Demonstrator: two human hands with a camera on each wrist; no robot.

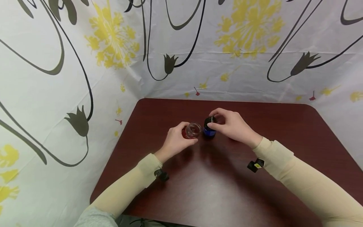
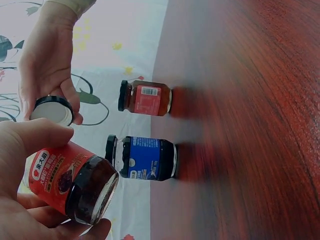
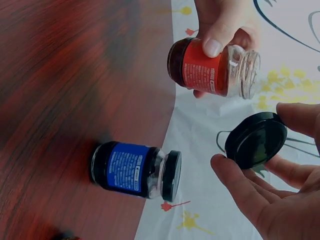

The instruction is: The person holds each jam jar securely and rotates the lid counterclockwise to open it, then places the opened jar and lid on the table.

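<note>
My left hand (image 1: pixel 176 139) grips a glass jar with a red label (image 2: pixel 57 175), dark contents in its lower part and clear glass above. Its threaded mouth is uncovered, as the right wrist view shows. In my right hand (image 1: pixel 234 126) a round black lid (image 3: pixel 256 140) is pinched at its edge between thumb and fingers, apart from the jar. The lid's pale inner side faces the left wrist camera. Below and between the hands, a blue-labelled jar (image 3: pixel 127 167) with a black lid stands upright on the table.
Another jar with a red label (image 2: pixel 147 100) and black lid stands on the dark red wooden table (image 1: pixel 170 110), beside the blue-labelled one. White fabric (image 1: pixel 195 37) with yellow flowers and grey plant shapes hangs behind the table and along its left side.
</note>
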